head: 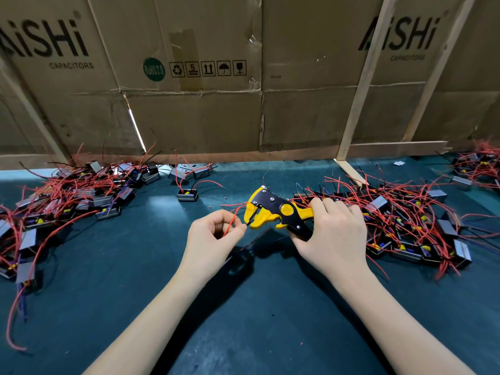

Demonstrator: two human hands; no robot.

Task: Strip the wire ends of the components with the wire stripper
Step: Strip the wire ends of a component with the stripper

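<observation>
far left of the worktop there's a heap of components, little grey metal-looking boxes with thin red wires springing out everywhere, plus a lone one sitting apart nearer the middle. can't tell from here which ends are stripped, so i'd guess that's one pile and the job is somewhere mid-batch. the left hand pinches a floppy red wire between thumb and fingertips, its end right at the nose of the wire stripper, a chunky yellow plastic tool with black metal plates and a round yellow knob. the right hand is wrapped round its handles. further right is another big tangle of the same boxes, so plenty likely left. dark teal mat, worn cardboard behind.
</observation>
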